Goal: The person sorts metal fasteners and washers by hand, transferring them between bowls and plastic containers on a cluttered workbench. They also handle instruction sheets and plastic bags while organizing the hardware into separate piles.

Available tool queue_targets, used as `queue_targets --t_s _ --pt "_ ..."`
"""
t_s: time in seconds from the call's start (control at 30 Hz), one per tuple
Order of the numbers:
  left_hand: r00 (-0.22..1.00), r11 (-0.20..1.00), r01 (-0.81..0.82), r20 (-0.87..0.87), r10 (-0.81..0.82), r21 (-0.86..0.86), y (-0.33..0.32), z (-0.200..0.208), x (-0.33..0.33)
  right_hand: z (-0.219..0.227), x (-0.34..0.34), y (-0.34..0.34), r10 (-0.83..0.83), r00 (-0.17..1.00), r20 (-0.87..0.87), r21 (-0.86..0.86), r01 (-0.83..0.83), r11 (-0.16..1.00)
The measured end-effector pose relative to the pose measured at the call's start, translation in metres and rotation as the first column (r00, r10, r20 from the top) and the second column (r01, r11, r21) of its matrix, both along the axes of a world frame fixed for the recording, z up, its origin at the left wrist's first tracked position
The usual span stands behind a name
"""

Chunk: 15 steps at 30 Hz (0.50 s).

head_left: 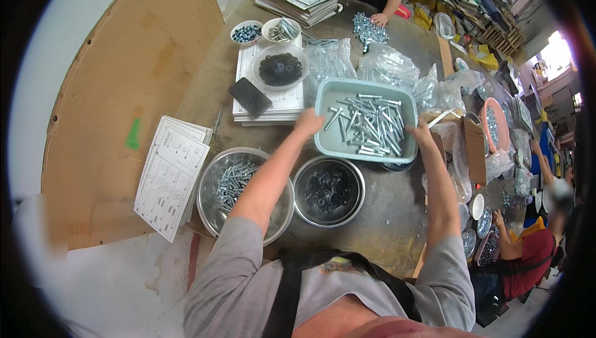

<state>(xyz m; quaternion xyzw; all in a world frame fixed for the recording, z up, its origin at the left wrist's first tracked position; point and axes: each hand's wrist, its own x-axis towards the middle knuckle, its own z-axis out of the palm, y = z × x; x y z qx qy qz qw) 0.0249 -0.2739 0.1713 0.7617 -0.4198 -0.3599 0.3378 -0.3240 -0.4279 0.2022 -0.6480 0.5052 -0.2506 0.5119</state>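
A pale blue-green plastic basin (324,140) is held between my two hands, and long silver bolts (367,124) lie loosely in it. My left hand (308,123) grips its left rim. On the opposite rim my right hand (422,134) is closed, its fingers partly hidden by the edge. Below the basin stands a steel bowl (362,204) with black washers (326,190) inside. Under my left forearm is a larger steel bowl (205,204) full of silver screws (234,184). Behind my left hand, a white bowl (256,58) of black rings rests on stacked printed sheets.
A dark phone (250,97) lies on the sheets near small bowls of fasteners (246,32). Clear plastic bags (388,65) crowd behind the basin, and an opened cardboard box (476,152) stands to the right. Across the table a person's hand (379,19) touches a pile of hardware.
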Motion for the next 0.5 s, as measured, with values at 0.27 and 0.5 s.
queue_targets --t_s 0.27,0.5 --pt "0.968 0.966 -0.25 -0.007 0.25 -0.068 -0.068 -0.026 0.008 -0.013 0.063 -0.136 -0.037 0.897 -0.44 -0.393 -0.155 0.907" --pt "0.926 0.926 -0.376 -0.033 0.375 -0.015 -0.09 -0.047 -0.003 -0.028 0.096 -0.187 -0.108 0.885 -0.454 -0.359 -0.071 0.931"
